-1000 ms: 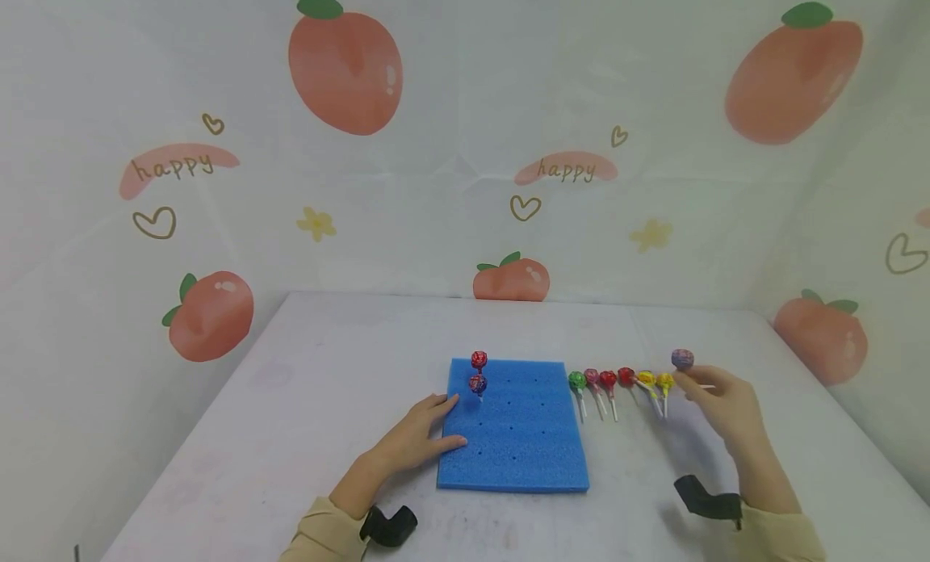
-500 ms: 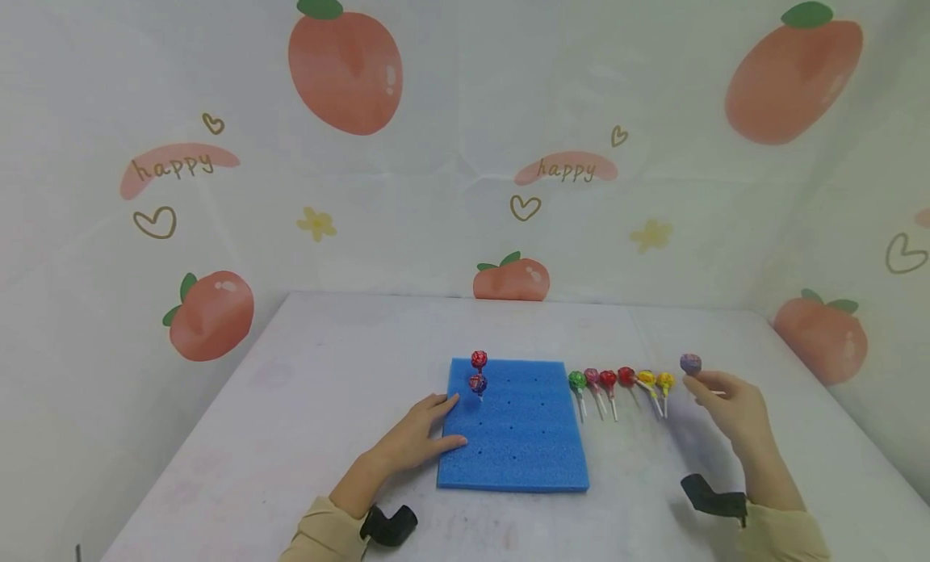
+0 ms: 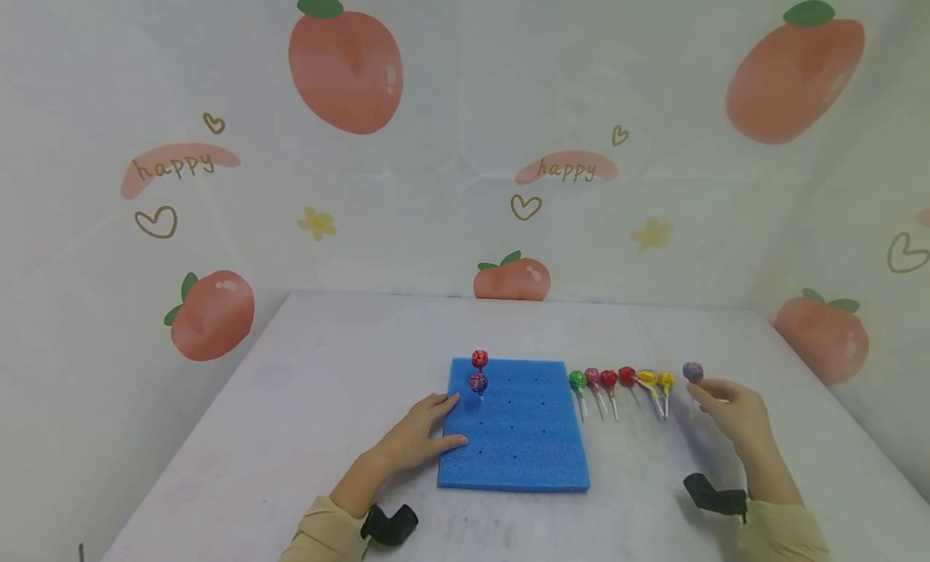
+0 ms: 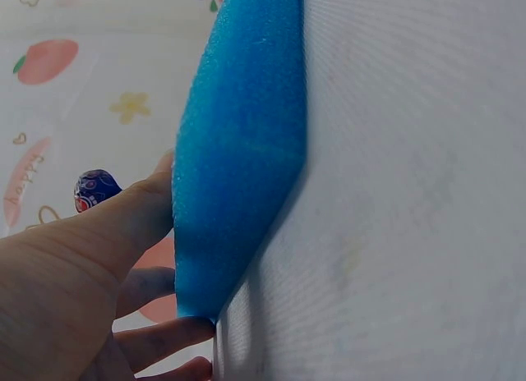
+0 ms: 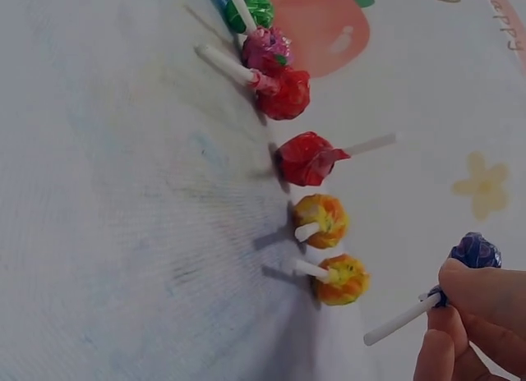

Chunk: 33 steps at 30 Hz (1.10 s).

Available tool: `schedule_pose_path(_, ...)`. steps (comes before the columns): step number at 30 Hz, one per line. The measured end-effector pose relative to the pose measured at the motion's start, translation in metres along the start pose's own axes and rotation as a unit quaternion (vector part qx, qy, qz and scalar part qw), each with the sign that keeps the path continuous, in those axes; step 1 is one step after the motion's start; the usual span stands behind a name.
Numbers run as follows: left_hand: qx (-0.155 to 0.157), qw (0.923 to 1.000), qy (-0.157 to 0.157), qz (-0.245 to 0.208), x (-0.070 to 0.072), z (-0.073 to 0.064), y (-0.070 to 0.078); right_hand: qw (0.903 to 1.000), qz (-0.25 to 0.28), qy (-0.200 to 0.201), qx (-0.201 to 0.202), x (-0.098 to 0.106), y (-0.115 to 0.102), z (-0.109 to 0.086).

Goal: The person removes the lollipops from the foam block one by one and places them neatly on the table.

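Note:
A blue-purple wrapped lollipop (image 3: 693, 372) is pinched between the thumb and fingertips of my right hand (image 3: 734, 413), held just below its candy head. In the right wrist view its white stick (image 5: 403, 322) points down and left, free at the end. My left hand (image 3: 410, 437) rests at the left edge of a blue foam block (image 3: 516, 465), fingers loosely spread against it. Two lollipops stand upright in the foam's far left: a red one (image 3: 479, 358) and, nearer, a blue-red one (image 3: 478, 383). Rows of small holes dot the foam's top.
Right of the foam, several lollipops lie in a row: green (image 3: 577, 380), pink (image 3: 592, 376), two red ones (image 3: 609, 379), and two yellow ones (image 3: 665, 380) nearest my right hand. A white cloth covers the table (image 3: 327, 344); a fruit-printed curtain (image 3: 436, 223) hangs behind.
My right hand has shifted slightly right and lower with the blue-purple lollipop, now just right of the row. My left hand and the foam block have stayed put.

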<state>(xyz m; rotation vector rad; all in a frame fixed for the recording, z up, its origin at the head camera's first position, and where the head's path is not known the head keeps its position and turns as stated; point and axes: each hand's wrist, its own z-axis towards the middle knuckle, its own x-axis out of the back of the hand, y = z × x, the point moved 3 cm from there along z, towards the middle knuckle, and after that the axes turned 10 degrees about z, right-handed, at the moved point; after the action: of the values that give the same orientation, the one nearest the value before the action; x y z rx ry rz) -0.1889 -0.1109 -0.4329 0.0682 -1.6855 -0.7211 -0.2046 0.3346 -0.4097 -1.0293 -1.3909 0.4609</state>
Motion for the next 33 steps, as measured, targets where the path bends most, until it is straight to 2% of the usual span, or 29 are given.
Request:
schedule_pose_path(19, 0.003, 1.0, -0.001, -0.001, 0.001, 0.0, 0.001, 0.9986, 0.011, -0.028, -0.044, -0.002, 0.007, 0.005)
schedule_pose_path(26, 0.003, 1.0, 0.0, -0.001, 0.0, 0.0, 0.0, 0.9973, 0.031, -0.048, -0.046, -0.003, 0.011, 0.007)
schedule_pose_path(33, 0.003, 1.0, 0.001, -0.001, 0.0, 0.0, 0.0, 0.9965, 0.026, -0.055, -0.057, -0.003, 0.012, 0.009)
